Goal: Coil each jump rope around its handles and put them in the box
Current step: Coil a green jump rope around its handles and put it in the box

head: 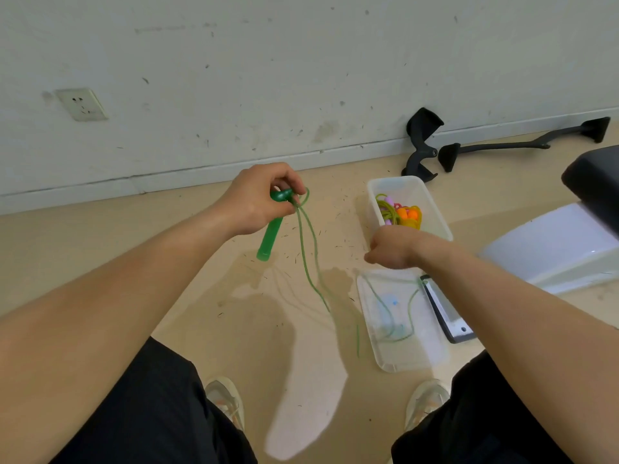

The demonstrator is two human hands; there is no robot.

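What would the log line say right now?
left hand: grips green handle | right hand: curled, grip unclear | rope: hanging loose | box: coiled ropes inside

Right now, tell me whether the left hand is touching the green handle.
Touching. The head view shows the left hand gripping the top of the green handle, fingers curled round it; the rest hangs below.

floor (187, 283) — beige | clear box (432, 212) | lid (422, 349) beside it | black frame parts (418, 156) — at wall
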